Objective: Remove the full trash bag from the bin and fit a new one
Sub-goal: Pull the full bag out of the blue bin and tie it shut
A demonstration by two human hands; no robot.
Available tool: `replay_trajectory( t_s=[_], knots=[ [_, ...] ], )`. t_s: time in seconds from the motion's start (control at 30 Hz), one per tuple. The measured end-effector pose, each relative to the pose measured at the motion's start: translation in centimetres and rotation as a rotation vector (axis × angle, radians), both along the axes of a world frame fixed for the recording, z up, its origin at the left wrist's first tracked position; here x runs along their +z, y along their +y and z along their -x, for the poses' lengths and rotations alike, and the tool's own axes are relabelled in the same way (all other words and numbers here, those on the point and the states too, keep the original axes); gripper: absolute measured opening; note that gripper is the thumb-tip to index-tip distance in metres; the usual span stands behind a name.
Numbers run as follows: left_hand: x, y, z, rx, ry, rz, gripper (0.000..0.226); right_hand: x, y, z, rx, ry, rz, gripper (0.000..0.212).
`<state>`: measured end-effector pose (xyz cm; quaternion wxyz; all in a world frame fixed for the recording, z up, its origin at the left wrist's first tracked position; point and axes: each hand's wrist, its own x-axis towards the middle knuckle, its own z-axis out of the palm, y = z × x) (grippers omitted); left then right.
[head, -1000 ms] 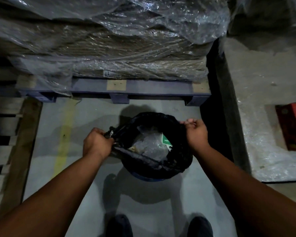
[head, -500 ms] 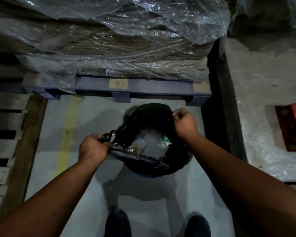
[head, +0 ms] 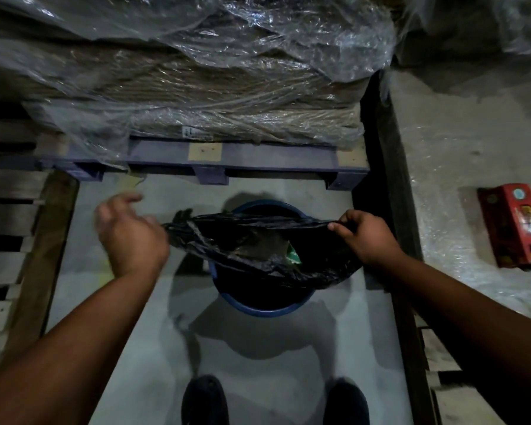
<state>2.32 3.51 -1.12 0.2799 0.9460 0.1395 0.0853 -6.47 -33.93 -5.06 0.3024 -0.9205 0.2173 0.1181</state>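
Observation:
A blue round bin (head: pixel 267 309) stands on the concrete floor in front of my feet. The black trash bag (head: pixel 258 237) is off the bin's rim, its mouth stretched flat and taut across the top. Crumpled plastic and a green scrap (head: pixel 293 256) show inside it. My right hand (head: pixel 365 237) pinches the right end of the bag's edge. My left hand (head: pixel 132 234) is blurred by motion at the left end, where the gathered plastic runs under it; its hold is hidden beneath the hand.
A film-wrapped load (head: pixel 196 87) on a blue pallet (head: pixel 258 161) stands just behind the bin. A bare wooden pallet (head: pixel 10 240) lies left. A red box (head: pixel 515 225) lies on a plastic-covered surface right. My shoes (head: pixel 204 400) are below the bin.
Both hands moved apart, pulling the bag's mouth off the rim and stretching it flat. The blue rim now shows. The right hand swung out to the right.

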Motion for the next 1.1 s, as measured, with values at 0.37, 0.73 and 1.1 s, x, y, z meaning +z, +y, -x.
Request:
replay_trajectory(
  t_s=[0.37, 0.73, 1.1],
  knots=[
    [-4.9, -7.9, 2.6, -1.147, 0.307, -0.781, 0.160, 2.7, 4.1, -1.4, 0.434, 0.290, 0.764, 0.123],
    [-6.6, -6.3, 1.8, -0.883, 0.337, -0.867, 0.086, -3.5, 11.1, 0.2, 0.607, 0.253, 0.646, 0.082],
    [-3.6, -3.2, -0.6, -0.626, 1.243, -0.208, 0.025, 1.1, 4.5, 1.1, 0.625, 0.460, 0.553, 0.026]
  ],
)
